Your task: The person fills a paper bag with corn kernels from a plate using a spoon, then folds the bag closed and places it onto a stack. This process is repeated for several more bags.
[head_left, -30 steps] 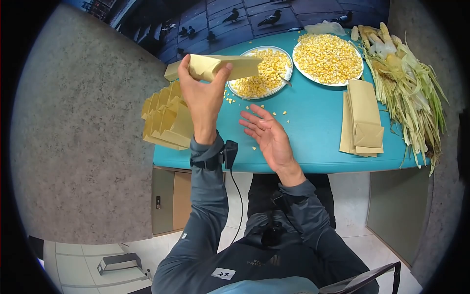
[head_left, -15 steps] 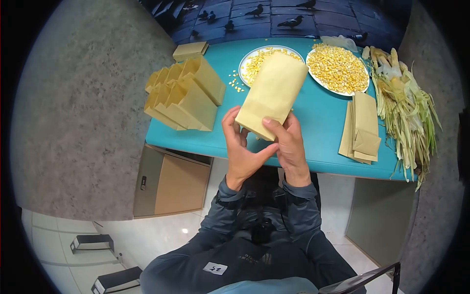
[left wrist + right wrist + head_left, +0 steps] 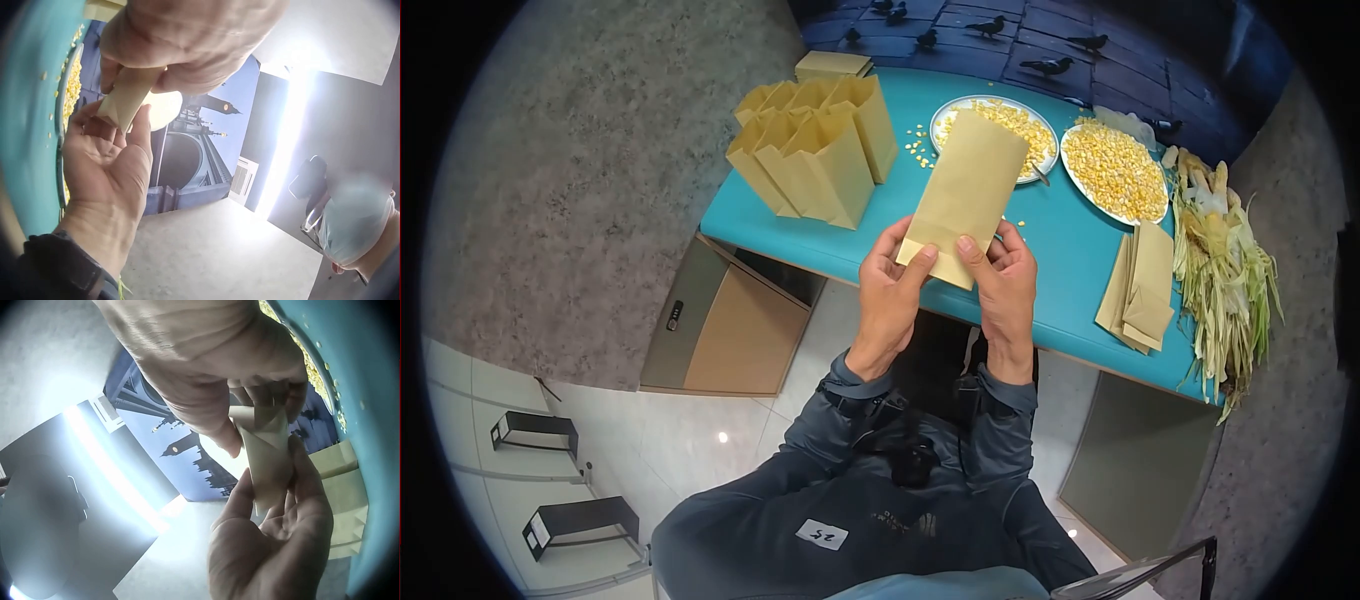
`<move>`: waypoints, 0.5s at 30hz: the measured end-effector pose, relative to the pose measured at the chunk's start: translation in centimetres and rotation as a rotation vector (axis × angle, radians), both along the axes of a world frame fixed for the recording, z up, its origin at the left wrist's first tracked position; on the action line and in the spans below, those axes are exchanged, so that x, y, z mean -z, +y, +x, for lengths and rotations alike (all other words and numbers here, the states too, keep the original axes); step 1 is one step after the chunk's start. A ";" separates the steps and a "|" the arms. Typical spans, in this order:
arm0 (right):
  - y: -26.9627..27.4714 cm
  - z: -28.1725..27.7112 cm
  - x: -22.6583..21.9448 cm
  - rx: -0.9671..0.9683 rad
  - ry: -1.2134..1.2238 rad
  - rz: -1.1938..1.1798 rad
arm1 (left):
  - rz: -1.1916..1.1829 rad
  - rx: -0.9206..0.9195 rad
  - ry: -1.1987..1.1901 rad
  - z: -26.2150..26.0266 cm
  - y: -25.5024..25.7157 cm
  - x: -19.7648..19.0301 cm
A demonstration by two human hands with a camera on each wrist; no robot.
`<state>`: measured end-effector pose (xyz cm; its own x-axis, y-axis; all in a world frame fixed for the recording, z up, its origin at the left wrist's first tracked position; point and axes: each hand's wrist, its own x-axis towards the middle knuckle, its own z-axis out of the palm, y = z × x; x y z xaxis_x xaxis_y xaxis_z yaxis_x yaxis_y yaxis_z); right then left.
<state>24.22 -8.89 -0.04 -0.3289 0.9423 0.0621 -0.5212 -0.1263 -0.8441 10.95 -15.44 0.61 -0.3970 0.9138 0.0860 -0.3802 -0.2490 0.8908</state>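
A tan paper bag (image 3: 966,185) is held in front of the person, its long face toward the head camera and its far end overlapping the nearer plate in that view. My left hand (image 3: 890,300) pinches the bag's lower left corner, thumb on the near face. The right hand (image 3: 1008,290) grips the lower right corner the same way. In the left wrist view the bag's folded end (image 3: 128,100) shows between both hands; the right wrist view shows that end (image 3: 267,453) from the other side.
Several opened paper bags (image 3: 825,165) stand at the table's left, with folded bags (image 3: 833,65) behind. Corn kernels fill two white plates (image 3: 1052,165) (image 3: 1112,215); loose kernels lie nearby. More flat bags (image 3: 1145,285) and corn husks (image 3: 1225,270) lie at the right.
The left hand has brought the bag from the left to the front of the body. My right hand, earlier held free, now grips it too. The head view has shifted over the table.
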 end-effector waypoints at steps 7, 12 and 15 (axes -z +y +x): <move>-0.2 -0.6 0.5 0.069 -0.024 0.046 | 0.077 0.030 -0.038 0.4 0.1 0.2; 0.8 -1.2 1.0 0.018 0.066 0.007 | 0.177 0.038 -0.011 1.0 1.1 0.9; 0.9 -1.6 1.5 0.087 0.127 0.033 | 0.146 0.001 0.020 1.1 1.6 1.0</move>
<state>22.60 -7.95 -1.58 -0.2339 0.9636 0.1294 -0.6321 -0.0496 -0.7733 12.09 -13.87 -0.39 -0.3928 0.8915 0.2257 -0.3630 -0.3758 0.8526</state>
